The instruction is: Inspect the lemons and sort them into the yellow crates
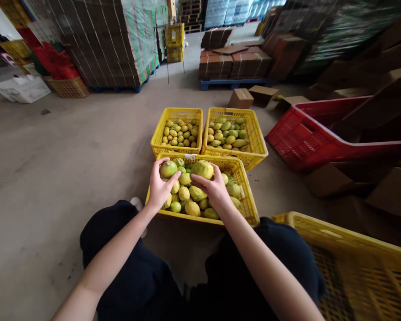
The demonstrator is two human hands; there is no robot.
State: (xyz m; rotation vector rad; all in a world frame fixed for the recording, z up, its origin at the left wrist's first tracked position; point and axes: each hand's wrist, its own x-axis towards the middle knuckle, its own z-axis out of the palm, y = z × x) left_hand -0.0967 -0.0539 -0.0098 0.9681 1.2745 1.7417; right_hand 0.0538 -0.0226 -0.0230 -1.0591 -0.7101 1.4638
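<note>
My left hand (pixel 161 189) grips a round green-yellow lemon (pixel 168 169) over the left side of the near yellow crate (pixel 250 207). In my right hand (pixel 215 185) is a larger, lumpy yellow-green lemon (pixel 202 170), held between thumb and fingers. Below both hands, the near crate holds many lemons (pixel 192 208), from yellow to green; my hands hide some of them. Behind it stand two more yellow crates side by side. The back left crate (pixel 155 138) has smaller, yellower lemons, and the back right crate (pixel 259 138) has mixed yellow and green ones.
A yellow crate (pixel 337 232) sits by my right knee. Beyond it is a red bin (pixel 294 138) among cardboard boxes (pixel 334 178). Flattened cartons (pixel 234 62) lie on a blue pallet ahead. A wrapped stack (pixel 110 44) stands at the back left, near a wicker basket (pixel 68 87).
</note>
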